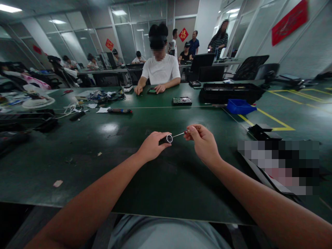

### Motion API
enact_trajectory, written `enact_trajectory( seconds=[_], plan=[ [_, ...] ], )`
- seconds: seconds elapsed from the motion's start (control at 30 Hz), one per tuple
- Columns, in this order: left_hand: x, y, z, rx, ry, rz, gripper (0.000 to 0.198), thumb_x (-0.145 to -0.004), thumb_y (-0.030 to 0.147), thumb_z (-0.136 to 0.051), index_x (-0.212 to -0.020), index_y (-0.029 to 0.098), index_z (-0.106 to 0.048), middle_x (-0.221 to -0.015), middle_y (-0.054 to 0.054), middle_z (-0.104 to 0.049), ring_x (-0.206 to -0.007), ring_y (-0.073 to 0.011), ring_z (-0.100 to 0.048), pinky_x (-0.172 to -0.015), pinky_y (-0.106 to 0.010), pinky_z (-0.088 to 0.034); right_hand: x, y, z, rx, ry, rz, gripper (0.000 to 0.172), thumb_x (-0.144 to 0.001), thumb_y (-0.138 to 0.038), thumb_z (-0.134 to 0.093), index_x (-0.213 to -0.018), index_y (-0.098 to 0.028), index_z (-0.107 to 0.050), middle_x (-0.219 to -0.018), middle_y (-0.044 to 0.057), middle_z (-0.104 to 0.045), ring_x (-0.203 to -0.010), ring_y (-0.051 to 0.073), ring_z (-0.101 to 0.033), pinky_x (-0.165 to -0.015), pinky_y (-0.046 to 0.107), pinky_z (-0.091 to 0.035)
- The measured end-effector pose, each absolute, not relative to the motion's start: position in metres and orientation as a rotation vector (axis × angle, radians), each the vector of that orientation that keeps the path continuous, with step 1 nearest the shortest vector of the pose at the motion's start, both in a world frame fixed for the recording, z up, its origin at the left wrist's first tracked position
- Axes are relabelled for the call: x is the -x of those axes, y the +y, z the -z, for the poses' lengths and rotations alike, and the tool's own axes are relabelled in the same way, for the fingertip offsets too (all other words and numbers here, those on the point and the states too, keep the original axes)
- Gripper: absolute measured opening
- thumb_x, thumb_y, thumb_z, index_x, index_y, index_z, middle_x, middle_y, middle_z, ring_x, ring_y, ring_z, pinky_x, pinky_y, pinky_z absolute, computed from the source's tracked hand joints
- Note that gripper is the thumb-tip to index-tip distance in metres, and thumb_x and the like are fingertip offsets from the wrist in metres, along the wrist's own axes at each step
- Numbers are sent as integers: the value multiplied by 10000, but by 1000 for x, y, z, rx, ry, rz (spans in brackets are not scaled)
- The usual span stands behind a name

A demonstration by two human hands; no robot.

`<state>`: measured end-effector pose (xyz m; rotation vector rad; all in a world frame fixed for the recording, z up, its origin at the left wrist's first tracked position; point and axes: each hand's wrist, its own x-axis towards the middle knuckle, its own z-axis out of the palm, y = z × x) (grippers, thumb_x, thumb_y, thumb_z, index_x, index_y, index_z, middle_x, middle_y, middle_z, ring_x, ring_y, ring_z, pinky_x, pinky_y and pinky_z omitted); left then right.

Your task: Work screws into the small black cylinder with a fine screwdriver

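Note:
My left hand (153, 146) is closed around a short black cylinder (169, 139) with a pale ring at its open end, which faces right and toward me. In my right hand (203, 140) I pinch the reddish handle of a thin screwdriver (178, 135). Its metal shaft points left, and the tip reaches the ringed end of the cylinder. Whether the tip touches the rim or goes inside, I cannot tell. Both hands are held above the dark green table (166, 193). My fingers cover most of the cylinder and the handle.
Across the table sits a person (162, 69) with both hands on the tabletop. A black device (182, 101), a blue bin (240, 106) and a long black case (230, 92) lie at the back right. A pen-like tool (120, 111), cables and a white fan (38, 100) are leftward.

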<state>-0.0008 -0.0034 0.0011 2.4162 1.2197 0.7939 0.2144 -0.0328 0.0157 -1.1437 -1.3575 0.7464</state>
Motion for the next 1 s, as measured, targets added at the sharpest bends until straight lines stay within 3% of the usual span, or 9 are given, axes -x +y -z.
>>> enact_trajectory(
  seconds=[0.3,0.53,0.8,1.0],
  plan=[
    [1,-3,1,-2406,1235,-803,400,-882,308,-699,-1272,249,-634,-1218,-47,-685,-1124,-238,-592,-1000,-421,-456,-217,-43,-28,1364,-1565,-441,388,-863,-540,-640,-653,-221,-573,-568,-10,-630,-494,131,-518,-523,282,-364],
    [0,-4,0,-2400,1232,-805,407,-874,278,-709,-1271,233,-633,-1194,-47,-692,-1082,-228,-600,-972,-403,-466,-217,-43,-27,1340,-1643,-419,326,-866,-512,-647,-719,-224,-601,-617,-2,-644,-546,145,-547,-547,292,-383],
    [0,-5,-2,-2386,1248,-782,380,-884,272,-691,-1260,238,-642,-1185,-48,-695,-1081,-237,-604,-978,-421,-465,-217,-44,-27,1218,-1716,-468,174,-900,-389,-608,-954,-232,-663,-861,48,-726,-779,209,-671,-698,350,-493],
    [0,-3,1,-2387,1256,-803,387,-879,285,-700,-1260,241,-643,-1177,-48,-696,-1070,-237,-609,-967,-417,-471,-216,-47,-27,1123,-1756,-529,139,-929,-341,-566,-945,-231,-651,-874,32,-702,-798,195,-656,-749,348,-499]
  ],
)
